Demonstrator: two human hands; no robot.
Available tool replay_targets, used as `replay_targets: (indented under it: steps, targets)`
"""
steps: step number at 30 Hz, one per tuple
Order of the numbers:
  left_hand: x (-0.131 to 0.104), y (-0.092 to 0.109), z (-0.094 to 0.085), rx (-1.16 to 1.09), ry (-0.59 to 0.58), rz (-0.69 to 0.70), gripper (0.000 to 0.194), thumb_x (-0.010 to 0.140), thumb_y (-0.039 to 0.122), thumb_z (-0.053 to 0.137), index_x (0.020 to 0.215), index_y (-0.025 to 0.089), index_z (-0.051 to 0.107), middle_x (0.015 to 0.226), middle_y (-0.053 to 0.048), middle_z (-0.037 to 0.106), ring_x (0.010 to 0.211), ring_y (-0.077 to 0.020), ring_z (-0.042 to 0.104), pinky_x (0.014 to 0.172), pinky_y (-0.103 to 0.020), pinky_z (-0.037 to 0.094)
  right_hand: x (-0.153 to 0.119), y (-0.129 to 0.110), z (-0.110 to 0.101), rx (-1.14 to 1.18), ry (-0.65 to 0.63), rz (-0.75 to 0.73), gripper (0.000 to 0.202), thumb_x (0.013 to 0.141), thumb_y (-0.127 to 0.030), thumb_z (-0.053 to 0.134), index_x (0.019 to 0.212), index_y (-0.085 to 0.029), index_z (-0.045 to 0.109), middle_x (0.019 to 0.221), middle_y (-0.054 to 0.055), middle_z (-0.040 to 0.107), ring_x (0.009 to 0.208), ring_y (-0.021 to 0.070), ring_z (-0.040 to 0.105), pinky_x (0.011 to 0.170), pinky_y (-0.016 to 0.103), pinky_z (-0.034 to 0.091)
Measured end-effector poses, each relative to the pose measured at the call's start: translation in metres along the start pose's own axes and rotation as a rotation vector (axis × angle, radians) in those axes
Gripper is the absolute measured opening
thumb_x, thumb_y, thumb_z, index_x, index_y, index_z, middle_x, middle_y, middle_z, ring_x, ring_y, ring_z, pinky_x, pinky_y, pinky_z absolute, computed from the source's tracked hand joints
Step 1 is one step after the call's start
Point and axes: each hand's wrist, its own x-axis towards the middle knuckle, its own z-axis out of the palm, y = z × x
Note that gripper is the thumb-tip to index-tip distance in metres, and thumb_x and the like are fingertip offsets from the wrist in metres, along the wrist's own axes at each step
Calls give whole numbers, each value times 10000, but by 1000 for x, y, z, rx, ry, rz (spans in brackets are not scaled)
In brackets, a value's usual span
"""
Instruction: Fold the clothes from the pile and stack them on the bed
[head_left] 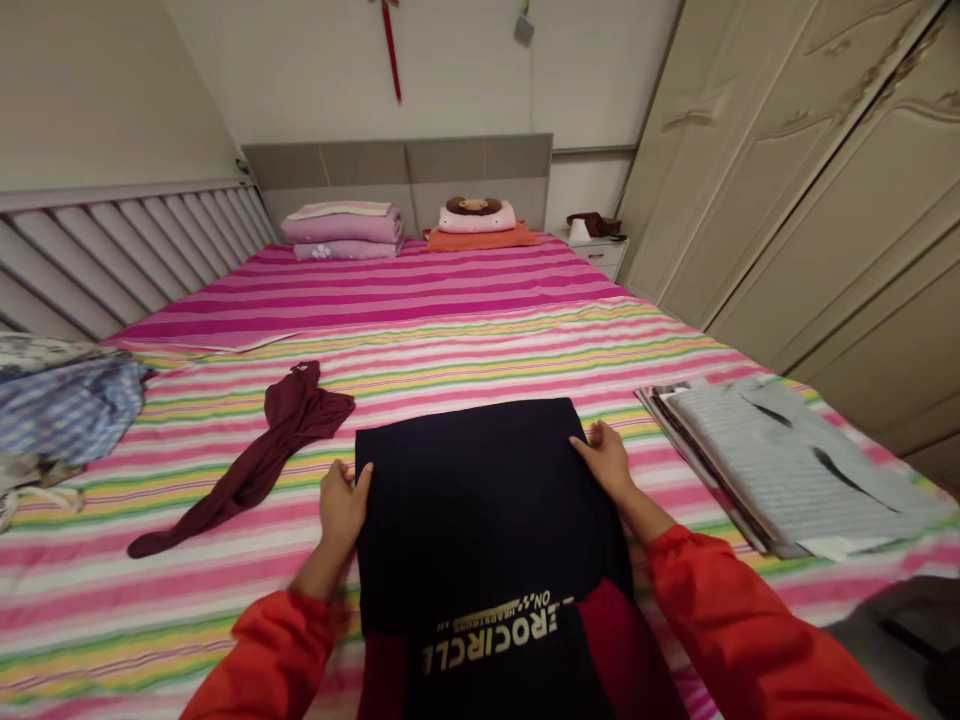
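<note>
Left hand [341, 515]: half open, with a gap between thumb and fingers; the thumb touches the left edge of the dark navy shirt [480, 500], and it has no firm hold.
Right hand [609, 470]: half open too, thumb on the right edge near the far right corner, with no firm hold.
Sleeves: both arms wear puffy red ones, reaching in from the near side.
Navy shirt: it lies flat between the hands, on the near middle of the striped bed sheet [465, 365]. Its long way goes from near to far. The straight end points far, to the headboard [405, 160]; the near end goes out of view. Pale letters run left to right across the near part, with dark red patches at the sides.
Left of it: a maroon garment [289, 430] in a long twist, slanting from near left to far right. Farther left is a blue checked cloth [82, 400].
Right of it: a pile of folded clothes [795, 460], pale gray on top.
Far end: purple folded bedding [352, 230] on the left, a pink pillow [476, 220] on orange cloth [480, 240] on the right.
</note>
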Motion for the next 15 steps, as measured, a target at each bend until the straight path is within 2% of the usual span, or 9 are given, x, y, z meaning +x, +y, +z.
replay_targets:
  steps: [2,4,6,10,15]
  targets:
    - [1,6,-7,-172,-106,-198,417,646,568,662,788,180,613,716,-80,664,754,-287,653,714,-399,529,4,5,-5,15,-37,89,468,636,-488,732,956,-152,667,894,114,715,864,276,675,741,380,552]
    - [5,16,-9,-367,-238,-382,346,570,485,746,653,187,592,576,-47,618,640,-264,642,608,-360,514,10,2,-6,54,-95,157,363,603,-454,762,805,-172,654,738,67,697,724,234,669,635,320,534]
    - [12,26,-8,-491,-315,-475,287,538,388,773,583,179,583,519,-45,605,546,-237,620,536,-336,494,17,-5,-3,99,-150,205,280,577,-393,775,678,-186,616,610,29,657,600,196,636,541,280,491]
    - [26,39,-3,-573,-303,-459,232,518,294,781,598,158,610,533,-31,633,473,-173,580,504,-297,483,31,-18,1,183,-206,240,222,564,-307,737,546,-205,541,477,-33,559,468,137,539,460,242,409]
    - [54,56,2,-641,-202,-353,274,547,340,783,674,157,624,566,10,622,525,-150,583,558,-283,501,60,-30,0,250,-142,198,173,578,-290,704,566,-199,556,487,-60,515,480,115,488,489,239,394]
